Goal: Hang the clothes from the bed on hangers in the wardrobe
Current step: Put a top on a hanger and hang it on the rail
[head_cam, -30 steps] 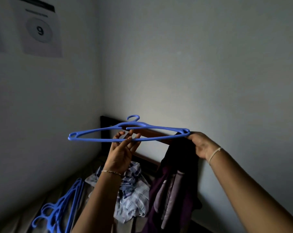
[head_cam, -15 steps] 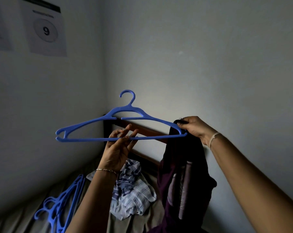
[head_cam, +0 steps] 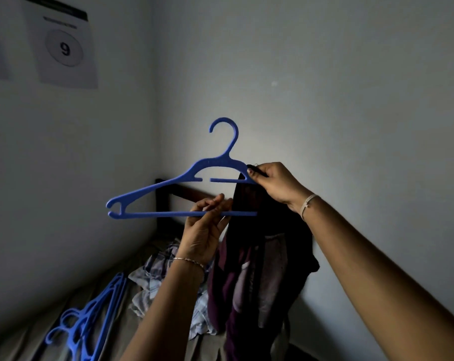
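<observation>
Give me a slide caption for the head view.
Left hand grips a blue hanger; right hand pinches a dark garment against its shoulder.

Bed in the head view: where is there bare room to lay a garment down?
Bare grey-brown bedsheet shows between the stack of blue plastic hangers and the heap of checked shirts, widening toward the camera, and thinly along the left wall. Crowded near the dark wooden headboard: heap and hanging dark purple garment.

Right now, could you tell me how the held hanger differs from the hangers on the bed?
The held hanger is upright in the air; the spare hangers lie flat on the bed. The left hand grips the held hanger, the right hand pinches a dark garment onto it; the spare hangers lie bare. Both are blue.
</observation>
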The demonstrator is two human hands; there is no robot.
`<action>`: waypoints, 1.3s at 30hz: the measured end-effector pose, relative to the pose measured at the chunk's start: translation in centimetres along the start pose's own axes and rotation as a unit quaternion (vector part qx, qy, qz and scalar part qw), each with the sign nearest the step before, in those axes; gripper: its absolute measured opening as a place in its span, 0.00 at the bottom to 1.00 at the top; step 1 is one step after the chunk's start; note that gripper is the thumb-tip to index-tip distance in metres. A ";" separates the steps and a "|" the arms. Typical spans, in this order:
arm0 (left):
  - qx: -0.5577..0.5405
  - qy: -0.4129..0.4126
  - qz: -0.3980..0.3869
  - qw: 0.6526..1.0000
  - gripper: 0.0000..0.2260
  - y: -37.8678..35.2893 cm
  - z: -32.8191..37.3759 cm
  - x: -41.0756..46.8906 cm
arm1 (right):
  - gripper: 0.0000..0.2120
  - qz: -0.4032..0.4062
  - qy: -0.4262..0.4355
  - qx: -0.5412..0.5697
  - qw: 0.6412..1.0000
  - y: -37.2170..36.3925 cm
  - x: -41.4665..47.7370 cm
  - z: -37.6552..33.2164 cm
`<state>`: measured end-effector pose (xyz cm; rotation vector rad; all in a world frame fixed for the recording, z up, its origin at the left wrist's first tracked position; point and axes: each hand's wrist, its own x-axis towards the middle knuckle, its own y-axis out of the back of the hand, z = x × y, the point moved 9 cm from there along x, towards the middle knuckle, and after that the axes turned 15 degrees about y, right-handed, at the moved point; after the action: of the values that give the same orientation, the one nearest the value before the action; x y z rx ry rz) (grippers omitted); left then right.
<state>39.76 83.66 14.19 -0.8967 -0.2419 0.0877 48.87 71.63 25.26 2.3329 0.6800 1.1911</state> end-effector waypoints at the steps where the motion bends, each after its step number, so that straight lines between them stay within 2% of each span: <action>1: -0.004 0.001 -0.004 1.000 0.07 -0.1 -0.1 -0.1 | 0.14 -0.004 0.006 -0.002 1.000 0.1 0.1 -0.3; 4: 0.022 0.000 -0.004 1.000 0.07 -0.8 -0.2 -0.2 | 0.12 0.004 0.011 0.003 1.000 0.6 -0.1 -0.3; 7: 0.161 -0.013 0.077 0.984 0.09 -0.3 -0.1 0.2 | 0.12 0.038 0.018 0.018 0.999 1.0 -0.3 -0.2; 8: 0.252 -0.028 0.124 0.959 0.12 0.3 0.1 0.5 | 0.12 0.052 0.016 0.020 0.998 1.2 -0.4 -0.1; 9: 0.360 -0.045 0.176 0.915 0.14 1.1 0.4 0.7 | 0.12 0.065 0.013 0.020 0.998 1.5 -0.4 -0.1; 11: 0.535 -0.065 0.240 0.807 0.20 2.1 0.6 1.1 | 0.12 0.085 0.008 0.021 0.996 2.0 -0.3 -0.1; 12: 0.579 -0.055 0.253 0.773 0.23 2.7 0.3 1.3 | 0.12 0.090 0.008 0.021 0.996 2.3 -0.2 -0.1; 13: 0.595 -0.030 0.257 0.761 0.27 3.0 -0.2 1.3 | 0.12 0.092 0.010 0.019 0.995 2.5 -0.1 -0.2; 15: 0.577 0.017 0.250 0.778 0.37 2.8 -1.2 1.3 | 0.12 0.089 0.020 0.021 0.996 2.7 0.1 -0.4; 17: 0.558 0.014 0.238 0.795 0.40 1.5 -1.7 1.5 | 0.12 0.082 0.020 0.030 0.996 2.3 0.2 -0.5; 19: 0.555 -0.012 0.226 0.800 0.37 0.2 -1.9 2.1 | 0.10 0.068 0.024 0.033 0.997 1.9 0.3 -0.8; 21: 0.567 -0.025 0.214 0.795 0.29 -0.3 -2.0 2.9 | 0.07 0.050 0.033 0.023 0.998 1.6 0.3 -1.2; 23: 0.607 -0.025 0.203 0.768 0.21 -0.1 -2.0 3.7 | 0.06 0.047 0.038 0.009 0.998 2.0 0.2 -1.4; 26: 0.670 0.017 0.199 0.715 0.15 1.9 -2.3 4.8 | 0.07 0.066 0.051 -0.001 0.997 3.2 0.0 -1.7; 28: 0.687 0.053 0.208 0.695 0.10 3.6 -2.3 4.9 | 0.09 0.077 0.062 -0.016 0.995 4.2 -0.1 -1.7; 31: 0.709 0.063 0.235 0.662 0.05 5.3 -0.7 4.7 | 0.12 0.093 0.059 -0.062 0.992 5.9 -0.5 -0.9; 33: 0.679 0.051 0.261 0.684 0.03 5.8 1.1 4.5 | 0.16 0.107 0.042 -0.080 0.990 7.1 -1.2 0.1; 34: 0.668 0.038 0.272 0.691 0.06 5.9 2.0 4.3 | 0.17 0.111 0.035 -0.086 0.989 7.6 -1.6 0.7; 36: 0.657 0.010 0.276 0.702 0.12 6.0 3.7 4.2 | 0.16 0.104 0.030 -0.110 0.988 8.4 -2.6 1.8; 38: 0.644 0.007 0.256 0.721 0.12 5.7 4.7 4.2 | 0.13 0.081 0.025 -0.149 0.985 8.8 -3.9 3.0; 39: 0.652 0.009 0.244 0.718 0.10 5.3 5.0 4.3 | 0.12 0.068 0.021 -0.163 0.984 8.9 -4.5 3.5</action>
<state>42.78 91.52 13.83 0.5007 0.1184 0.6591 51.52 61.40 25.67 2.1098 0.3140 1.3043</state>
